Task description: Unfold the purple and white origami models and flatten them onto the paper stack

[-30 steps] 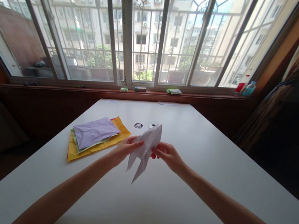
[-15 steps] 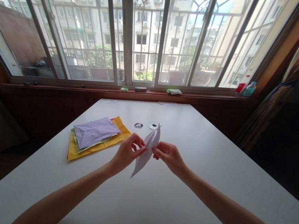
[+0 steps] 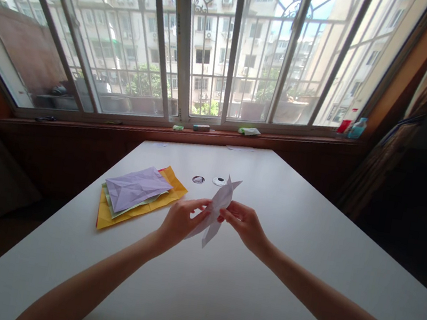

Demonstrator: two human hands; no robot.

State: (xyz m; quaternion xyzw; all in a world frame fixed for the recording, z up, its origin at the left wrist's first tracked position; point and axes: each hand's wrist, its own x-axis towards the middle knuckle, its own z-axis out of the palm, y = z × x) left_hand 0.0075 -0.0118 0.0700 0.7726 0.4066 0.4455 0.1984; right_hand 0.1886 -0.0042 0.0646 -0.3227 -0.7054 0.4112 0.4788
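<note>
Above the middle of the white table (image 3: 256, 296), a folded sheet of pale lilac paper (image 3: 222, 198) is held up between both hands. Pointed corners stick out at its top and bottom. My left hand (image 3: 183, 219) pinches its left side between thumb and fingers. From the right, my right hand (image 3: 243, 223) grips the other side the same way, thumb toward me. Just behind the paper lie two small round pieces: a dark patterned disc (image 3: 198, 180) and a white disc with a black spot (image 3: 218, 181).
Left of my hands is a stack of creased paper, with a lilac sheet (image 3: 136, 187) over pale green and yellow sheets (image 3: 177, 184). Small items, including a green-and-white packet (image 3: 249, 131), and red and blue bottles (image 3: 357, 127) line the windowsill beyond the table.
The folded paper has turned in my hands, so its points now spread apart at top and bottom. Both hands stay in nearly the same place, with the fingers shifted slightly.
</note>
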